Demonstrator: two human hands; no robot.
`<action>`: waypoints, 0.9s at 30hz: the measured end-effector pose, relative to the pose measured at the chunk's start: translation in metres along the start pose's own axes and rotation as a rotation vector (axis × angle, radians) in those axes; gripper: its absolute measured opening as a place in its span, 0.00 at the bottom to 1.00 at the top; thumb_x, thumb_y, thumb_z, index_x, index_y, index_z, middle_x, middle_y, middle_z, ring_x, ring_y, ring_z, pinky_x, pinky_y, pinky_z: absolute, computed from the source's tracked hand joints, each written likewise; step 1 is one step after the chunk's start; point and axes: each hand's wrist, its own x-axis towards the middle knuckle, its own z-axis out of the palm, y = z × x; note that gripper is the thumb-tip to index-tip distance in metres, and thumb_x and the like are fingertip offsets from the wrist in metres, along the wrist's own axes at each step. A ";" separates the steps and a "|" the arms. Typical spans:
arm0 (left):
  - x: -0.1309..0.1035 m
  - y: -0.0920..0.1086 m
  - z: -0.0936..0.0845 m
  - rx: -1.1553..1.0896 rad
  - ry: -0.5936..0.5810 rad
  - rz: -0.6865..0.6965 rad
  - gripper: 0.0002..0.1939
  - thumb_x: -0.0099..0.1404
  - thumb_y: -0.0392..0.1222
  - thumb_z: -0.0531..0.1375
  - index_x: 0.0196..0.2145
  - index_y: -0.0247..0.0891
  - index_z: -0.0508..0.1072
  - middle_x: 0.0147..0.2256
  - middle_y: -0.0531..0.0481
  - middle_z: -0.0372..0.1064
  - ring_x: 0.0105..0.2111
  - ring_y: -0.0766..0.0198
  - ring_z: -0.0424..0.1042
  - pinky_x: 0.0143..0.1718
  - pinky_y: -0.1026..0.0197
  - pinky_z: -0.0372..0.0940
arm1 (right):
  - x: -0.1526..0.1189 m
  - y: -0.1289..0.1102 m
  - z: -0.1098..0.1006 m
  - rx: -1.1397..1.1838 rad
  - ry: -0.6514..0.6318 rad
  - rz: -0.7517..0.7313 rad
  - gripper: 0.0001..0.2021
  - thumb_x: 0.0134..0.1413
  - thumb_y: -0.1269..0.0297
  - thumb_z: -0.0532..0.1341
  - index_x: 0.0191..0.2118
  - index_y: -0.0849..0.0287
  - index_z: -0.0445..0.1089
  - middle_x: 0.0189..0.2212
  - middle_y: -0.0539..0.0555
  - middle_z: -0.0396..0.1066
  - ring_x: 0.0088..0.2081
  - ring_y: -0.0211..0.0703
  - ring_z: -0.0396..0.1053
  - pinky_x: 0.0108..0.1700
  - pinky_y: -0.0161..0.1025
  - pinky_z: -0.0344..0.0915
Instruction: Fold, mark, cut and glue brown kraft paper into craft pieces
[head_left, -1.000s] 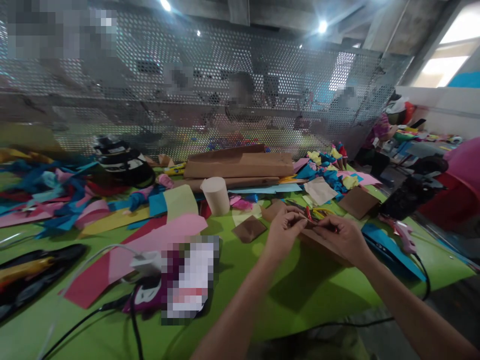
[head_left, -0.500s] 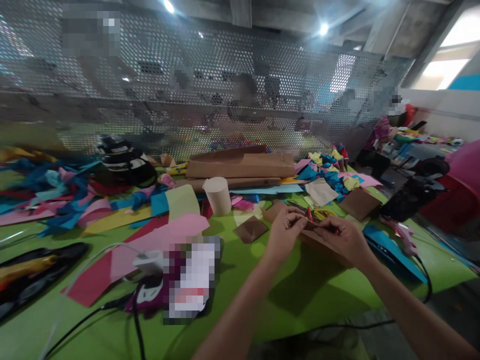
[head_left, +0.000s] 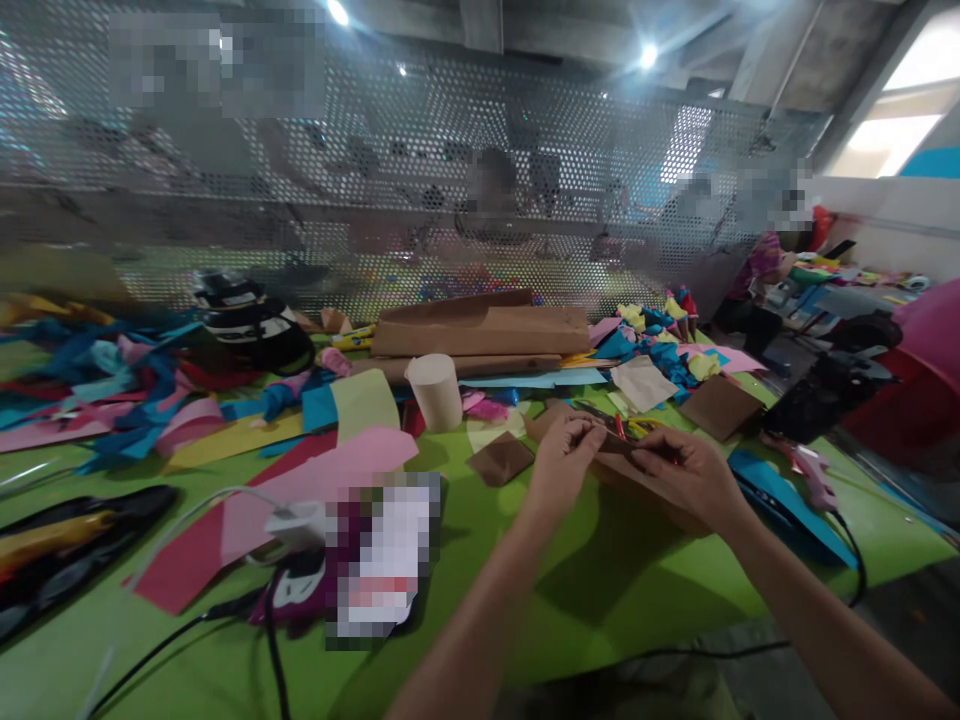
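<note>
A folded sheet of brown paper [head_left: 649,482] is held above the green table, slanting down to the right. My left hand [head_left: 568,450] pinches its upper left edge between thumb and fingers. Farther right along the same edge, my right hand [head_left: 686,470] grips the paper with closed fingers. Just behind the hands lie red- and yellow-handled tools [head_left: 637,428], partly covered by them. A small brown paper square [head_left: 501,459] rests on the table left of my left hand.
A cream paper roll [head_left: 435,393] stands left of the hands. Folded brown paper [head_left: 480,330] lies at the back. A pink glue gun [head_left: 814,475] is at right with its cable. A purple power strip [head_left: 300,590] and cords occupy the front left. A perforated metal screen [head_left: 420,230] rises behind.
My hands have moved slightly apart along the brown paper's edge, exposing a little more of it between them. Both keep their grip.
</note>
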 end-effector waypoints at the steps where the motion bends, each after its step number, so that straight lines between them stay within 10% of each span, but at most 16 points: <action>1: 0.000 -0.001 0.000 -0.017 -0.008 -0.009 0.09 0.69 0.41 0.60 0.30 0.38 0.76 0.42 0.45 0.71 0.46 0.58 0.71 0.51 0.57 0.65 | 0.000 0.000 -0.001 0.000 0.006 -0.002 0.10 0.59 0.55 0.65 0.34 0.56 0.77 0.29 0.52 0.76 0.32 0.46 0.71 0.34 0.40 0.64; 15: 0.002 -0.013 -0.002 -0.054 0.029 -0.049 0.07 0.64 0.43 0.65 0.31 0.38 0.78 0.41 0.46 0.71 0.43 0.58 0.71 0.48 0.56 0.66 | -0.002 0.009 -0.012 0.191 -0.080 0.128 0.20 0.67 0.47 0.57 0.42 0.56 0.79 0.32 0.55 0.78 0.33 0.47 0.73 0.35 0.40 0.67; 27: 0.001 -0.003 -0.004 -0.032 0.007 -0.064 0.10 0.68 0.42 0.60 0.31 0.37 0.78 0.44 0.43 0.72 0.47 0.57 0.71 0.52 0.56 0.65 | 0.000 0.006 -0.007 0.027 -0.027 -0.022 0.10 0.64 0.55 0.62 0.36 0.55 0.75 0.30 0.53 0.76 0.33 0.47 0.72 0.35 0.40 0.67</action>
